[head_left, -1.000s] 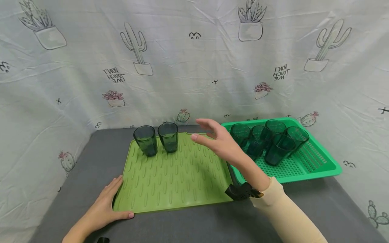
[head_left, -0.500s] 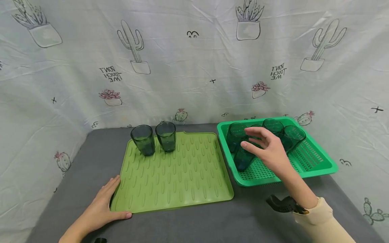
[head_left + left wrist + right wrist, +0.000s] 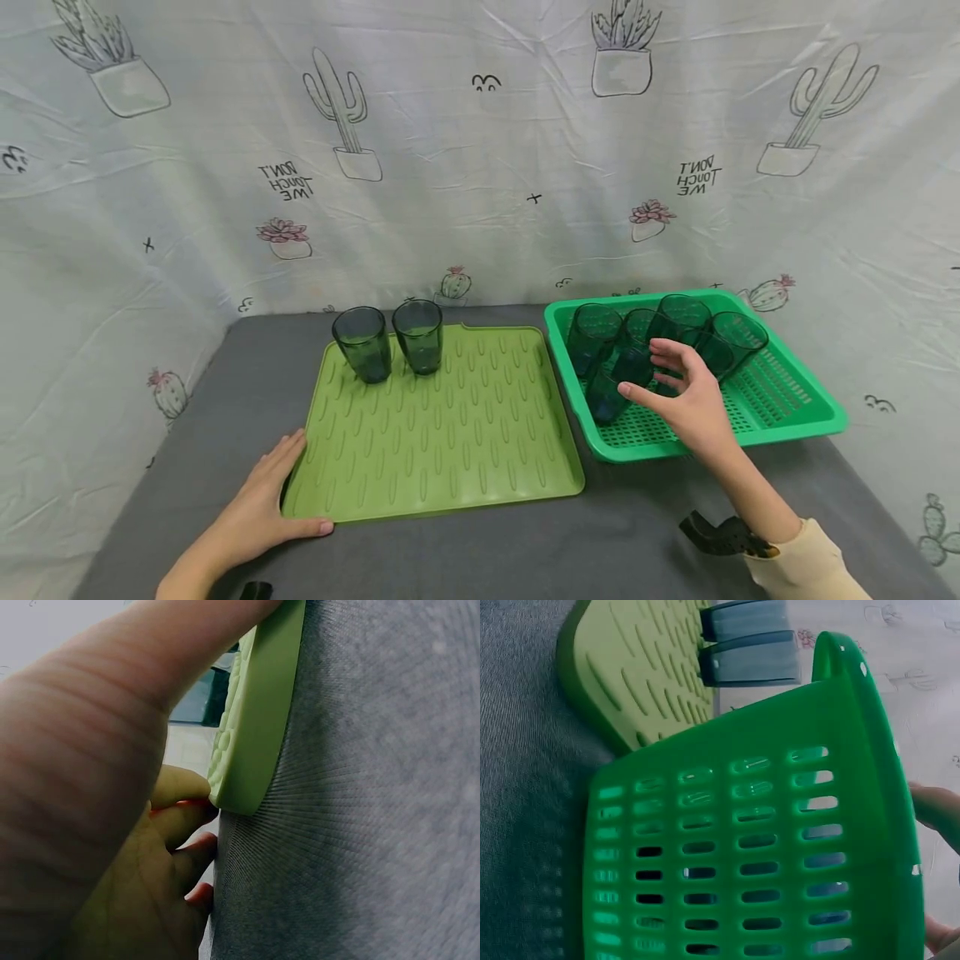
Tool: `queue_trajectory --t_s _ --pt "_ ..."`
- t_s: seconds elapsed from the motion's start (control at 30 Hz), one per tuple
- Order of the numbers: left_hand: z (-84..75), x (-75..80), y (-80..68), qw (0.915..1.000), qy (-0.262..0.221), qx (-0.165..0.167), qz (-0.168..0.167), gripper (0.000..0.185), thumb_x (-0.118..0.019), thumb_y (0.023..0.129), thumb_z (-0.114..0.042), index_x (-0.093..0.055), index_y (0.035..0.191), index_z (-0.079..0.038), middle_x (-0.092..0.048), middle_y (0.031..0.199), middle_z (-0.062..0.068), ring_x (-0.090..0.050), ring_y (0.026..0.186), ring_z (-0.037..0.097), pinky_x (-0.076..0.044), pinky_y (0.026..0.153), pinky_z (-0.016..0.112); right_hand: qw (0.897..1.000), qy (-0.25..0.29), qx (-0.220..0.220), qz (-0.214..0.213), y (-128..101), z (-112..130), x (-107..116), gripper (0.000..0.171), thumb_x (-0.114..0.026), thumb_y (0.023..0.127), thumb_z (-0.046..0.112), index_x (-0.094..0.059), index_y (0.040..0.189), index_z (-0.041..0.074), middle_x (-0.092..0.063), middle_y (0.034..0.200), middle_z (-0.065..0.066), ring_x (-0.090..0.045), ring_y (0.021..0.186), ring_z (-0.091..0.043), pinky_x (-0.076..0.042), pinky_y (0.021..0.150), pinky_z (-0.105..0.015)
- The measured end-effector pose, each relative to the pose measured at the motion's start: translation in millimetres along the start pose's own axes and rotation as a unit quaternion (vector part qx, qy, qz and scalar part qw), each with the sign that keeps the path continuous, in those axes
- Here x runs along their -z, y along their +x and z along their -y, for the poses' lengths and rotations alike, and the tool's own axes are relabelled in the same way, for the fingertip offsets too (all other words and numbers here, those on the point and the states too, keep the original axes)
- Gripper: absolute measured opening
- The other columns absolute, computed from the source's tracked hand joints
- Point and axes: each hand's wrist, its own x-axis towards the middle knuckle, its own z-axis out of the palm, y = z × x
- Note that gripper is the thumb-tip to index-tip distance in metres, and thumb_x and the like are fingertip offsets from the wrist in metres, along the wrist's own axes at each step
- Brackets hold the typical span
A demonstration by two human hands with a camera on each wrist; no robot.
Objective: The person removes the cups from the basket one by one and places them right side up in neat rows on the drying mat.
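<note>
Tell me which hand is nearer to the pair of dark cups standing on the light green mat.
Left. The left hand rests on the near left corner of the light green mat, nearer to the two cups at its far edge. The right hand reaches into the green basket, beside the mat.

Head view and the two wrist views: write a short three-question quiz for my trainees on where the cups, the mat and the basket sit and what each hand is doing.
1. True or false: two dark cups stand upright at the far left corner of the light green mat.
2. Which hand rests on the mat's near left corner? A) left hand B) right hand C) neither
3. Fill in: the right hand, fingers spread, reaches over the cups inside the green ______.

Key: 1 true. 2 A: the left wrist view shows the thumb along the mat's edge and the fingers beside it on the grey table. 3 basket; the hand grips no cup.
</note>
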Motion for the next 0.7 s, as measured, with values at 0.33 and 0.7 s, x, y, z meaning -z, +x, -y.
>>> queue_trajectory --t_s 0.33,0.7 --pt "-2.1 -1.4 2.4 1.0 -0.003 0.005 0.001 0.125 -0.083 0.068 -0.059 -0.016 0.157 -0.001 -0.013 0.159 0.024 -0.004 0.145 0.046 -0.005 0.111 0.065 0.997 0.011 -0.058 0.051 7 -6 0 0.084 -0.082 0.083 0.03 -0.036 0.148 0.004 -0.045 0.142 -0.013 -0.044 0.127 -0.028 -0.043 0.097 -0.041" --pt "0.3 -2.8 1.2 0.9999 -0.007 0.011 0.001 0.125 -0.084 0.068 -0.057 -0.017 0.157 -0.001 -0.013 0.159 0.025 -0.005 0.144 0.048 -0.006 0.109 0.068 0.986 -0.006 -0.118 0.114 14 -9 1 0.095 -0.082 0.081 0.04 -0.03 0.154 0.008 -0.042 0.145 -0.017 -0.04 0.125 -0.038 -0.044 0.088 -0.05"
